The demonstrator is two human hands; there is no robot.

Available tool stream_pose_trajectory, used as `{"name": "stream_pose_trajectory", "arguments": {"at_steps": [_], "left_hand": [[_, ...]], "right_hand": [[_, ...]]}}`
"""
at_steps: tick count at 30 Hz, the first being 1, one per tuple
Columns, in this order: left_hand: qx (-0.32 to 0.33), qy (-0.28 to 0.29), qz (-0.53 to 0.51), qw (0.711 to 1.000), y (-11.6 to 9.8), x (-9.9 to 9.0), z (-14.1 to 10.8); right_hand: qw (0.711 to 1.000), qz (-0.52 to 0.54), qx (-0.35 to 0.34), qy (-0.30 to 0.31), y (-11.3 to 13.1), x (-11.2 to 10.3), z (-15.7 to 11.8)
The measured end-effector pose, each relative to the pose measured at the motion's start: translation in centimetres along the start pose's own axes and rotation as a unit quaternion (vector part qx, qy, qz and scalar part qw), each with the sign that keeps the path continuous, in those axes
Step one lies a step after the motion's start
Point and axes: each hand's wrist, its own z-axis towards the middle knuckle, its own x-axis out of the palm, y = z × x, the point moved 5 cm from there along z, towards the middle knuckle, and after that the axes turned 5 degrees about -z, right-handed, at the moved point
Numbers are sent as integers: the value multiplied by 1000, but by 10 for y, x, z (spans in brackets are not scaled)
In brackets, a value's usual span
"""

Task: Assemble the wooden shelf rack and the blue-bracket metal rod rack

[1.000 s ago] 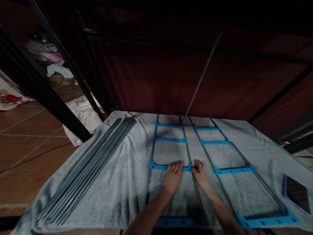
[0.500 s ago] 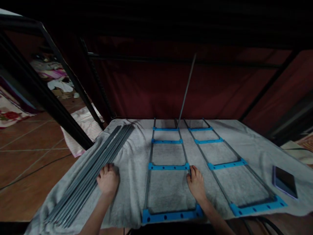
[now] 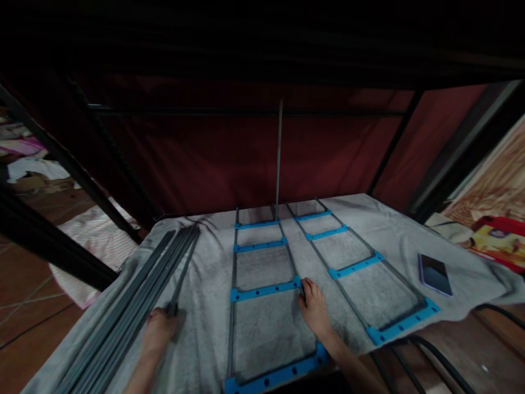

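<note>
My left hand (image 3: 159,326) is closed on a thin grey rod (image 3: 183,272), which lies at a slight angle beside a bundle of similar grey rods (image 3: 133,306). The fingers of my right hand (image 3: 315,307) are curled around the right side rod of a ladder-like frame, just below a blue crossbar (image 3: 266,290). Several blue crossbars span this frame, the closest being a blue end bar (image 3: 279,376). To its right lies a second frame of the same make, with its own blue end bar (image 3: 404,323). One grey rod (image 3: 279,158) rises steeply from the first frame's far end.
Everything lies on a grey cloth (image 3: 209,328). A phone (image 3: 435,274) rests at the right. Behind stands a dark red panel (image 3: 213,164) with black frame bars. Dark cables (image 3: 435,355) run below the cloth's right front edge. A striped cloth (image 3: 94,241) is on the floor at left.
My left hand has closed on one rod and drawn its near end rightward from the bundle. My right hand stays at the frame's side rod. The view has turned rightward.
</note>
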Motion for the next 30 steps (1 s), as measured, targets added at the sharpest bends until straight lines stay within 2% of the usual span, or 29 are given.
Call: {"name": "stream_pose_trajectory", "arguments": {"at_steps": [2,3,5,7,8,9,10,12,14,16,18,21,24,27,30], "left_hand": [[-3,7,-65,998,-7,-1,-14],[-10,-8,-114,993,-14,-2,-26],[13,-29,-211,977,-39,0,-56],[95,39,-274,956,-79,12,-93],[136,76,-293,943,-100,20,-111],[174,107,-295,933,-121,27,-129],[206,133,-279,929,-141,33,-145],[277,181,-229,915,-176,44,-171],[348,197,-198,895,-201,46,-186],[408,189,-188,873,-213,41,-186],[414,161,-200,873,-209,36,-170],[326,76,-245,910,-180,40,-124],[255,-40,-230,938,-149,58,-84],[250,-54,-174,951,-136,83,-66],[257,-34,-115,959,-134,96,-65]], "right_hand": [[999,44,4,-6,3,-6,1],[997,74,7,-11,6,-10,2],[988,151,13,-15,18,-18,5],[967,255,27,6,37,-22,6],[947,318,43,30,49,-22,5],[917,388,66,62,63,-20,4],[875,464,98,97,77,-17,1],[776,590,164,148,104,-13,-6],[695,668,219,150,120,-14,-8],[661,699,253,103,118,-24,2],[658,705,264,20,102,-44,25],[652,708,250,-107,70,-85,78],[679,689,185,-173,55,-125,134],[718,642,130,-234,60,-148,177],[733,615,92,-274,74,-151,207]]}}
